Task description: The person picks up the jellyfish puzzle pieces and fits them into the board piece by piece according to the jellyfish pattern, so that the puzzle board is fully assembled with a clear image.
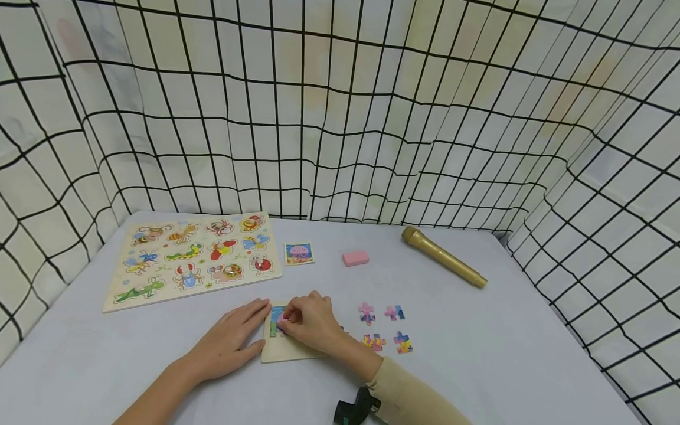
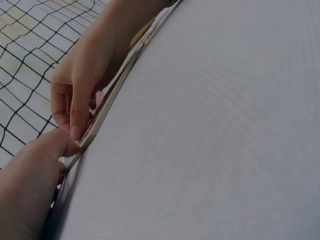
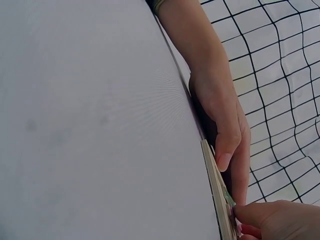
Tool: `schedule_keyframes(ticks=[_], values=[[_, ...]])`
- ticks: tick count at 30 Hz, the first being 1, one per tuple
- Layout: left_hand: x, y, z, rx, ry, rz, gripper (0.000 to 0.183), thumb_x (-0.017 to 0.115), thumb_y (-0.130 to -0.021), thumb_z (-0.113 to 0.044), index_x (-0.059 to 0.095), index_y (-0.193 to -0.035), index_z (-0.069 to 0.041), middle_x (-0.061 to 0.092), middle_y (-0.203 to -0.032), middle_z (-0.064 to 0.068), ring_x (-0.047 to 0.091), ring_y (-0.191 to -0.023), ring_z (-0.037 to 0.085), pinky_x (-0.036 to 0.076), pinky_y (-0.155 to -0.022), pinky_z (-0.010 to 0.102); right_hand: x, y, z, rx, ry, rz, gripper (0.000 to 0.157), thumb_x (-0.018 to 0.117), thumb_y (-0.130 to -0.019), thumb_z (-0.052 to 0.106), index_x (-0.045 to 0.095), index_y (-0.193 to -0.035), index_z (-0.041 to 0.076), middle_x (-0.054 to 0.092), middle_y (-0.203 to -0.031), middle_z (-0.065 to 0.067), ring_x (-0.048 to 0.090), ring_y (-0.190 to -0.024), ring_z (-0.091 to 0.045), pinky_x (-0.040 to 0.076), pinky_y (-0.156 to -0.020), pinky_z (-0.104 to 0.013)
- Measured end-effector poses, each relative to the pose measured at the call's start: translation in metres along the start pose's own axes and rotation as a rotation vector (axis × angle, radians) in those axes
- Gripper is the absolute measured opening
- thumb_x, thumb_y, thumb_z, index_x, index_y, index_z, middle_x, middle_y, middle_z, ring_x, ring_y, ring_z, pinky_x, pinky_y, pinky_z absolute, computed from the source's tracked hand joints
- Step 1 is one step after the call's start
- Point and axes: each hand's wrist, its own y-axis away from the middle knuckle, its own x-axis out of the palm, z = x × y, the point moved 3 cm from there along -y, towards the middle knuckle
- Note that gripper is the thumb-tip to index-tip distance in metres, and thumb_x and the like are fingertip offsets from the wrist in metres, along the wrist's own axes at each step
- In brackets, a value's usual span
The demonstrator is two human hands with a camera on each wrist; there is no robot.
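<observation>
A small wooden jigsaw board (image 1: 292, 354) lies on the white table, with blue and green pieces showing at its upper left. My right hand (image 1: 314, 321) is over the board and pinches a pink jigsaw piece (image 1: 282, 322) between thumb and fingers, low over the picture; the hand covers much of the tray. Flat beside the board's left edge rests my left hand (image 1: 231, 342), its fingertips and thumb touching the rim. In the left wrist view, the left thumb (image 2: 65, 145) is at the board's corner. Several loose jigsaw pieces (image 1: 366, 313) lie right of the right hand.
A large insect puzzle board (image 1: 199, 255) lies at the back left. Right of it are a small octopus picture card (image 1: 299, 254), a pink block (image 1: 355, 258) and a gold microphone-shaped stick (image 1: 443, 258). Black netting (image 1: 329, 94) surrounds the table. A dark strap-like object (image 1: 355, 407) is at the right wrist.
</observation>
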Motion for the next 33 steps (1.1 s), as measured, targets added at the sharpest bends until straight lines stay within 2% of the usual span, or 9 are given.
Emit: schedule_keyframes(ticks=[10, 18, 25, 33], values=[[0.0, 0.0, 0.0, 0.008, 0.002, -0.006, 0.06, 0.061, -0.085, -0.025, 0.041, -0.136, 0.0, 0.036, -0.143, 0.011, 0.029, -0.131, 0.029, 0.026, -0.103, 0.049, 0.004, -0.001, 0.001, -0.005, 0.008, 0.0, 0.016, 0.073, -0.077, 0.035, 0.063, -0.071, 0.024, 0.047, -0.061, 0.02, 0.036, -0.067, -0.001, 0.025, -0.065, -0.024], [0.0, 0.0, 0.0, 0.005, 0.002, -0.004, 0.06, 0.061, -0.085, -0.026, 0.041, -0.136, -0.001, 0.036, -0.143, 0.011, 0.029, -0.131, 0.028, 0.026, -0.103, 0.048, 0.004, -0.001, 0.002, -0.004, 0.016, 0.007, 0.015, 0.072, -0.078, 0.034, 0.063, -0.072, 0.024, 0.047, -0.061, 0.02, 0.036, -0.067, 0.0, 0.025, -0.065, -0.024], [0.0, 0.0, 0.0, 0.008, 0.004, -0.01, 0.06, 0.061, -0.086, -0.026, 0.041, -0.136, -0.001, 0.036, -0.143, 0.01, 0.029, -0.131, 0.028, 0.026, -0.103, 0.047, 0.001, -0.002, 0.003, 0.0, 0.031, 0.024, 0.011, 0.072, -0.079, 0.031, 0.065, -0.074, 0.024, 0.049, -0.061, 0.021, 0.038, -0.068, 0.0, 0.026, -0.066, -0.023], [0.001, 0.001, 0.001, 0.023, -0.02, -0.025, 0.061, 0.061, -0.086, -0.027, 0.041, -0.137, -0.001, 0.036, -0.143, 0.011, 0.031, -0.13, 0.028, 0.027, -0.102, 0.047, -0.006, -0.002, -0.002, 0.009, -0.013, 0.056, 0.005, 0.07, -0.08, 0.025, 0.067, -0.078, 0.023, 0.052, -0.066, 0.02, 0.041, -0.071, 0.0, 0.03, -0.07, -0.026]])
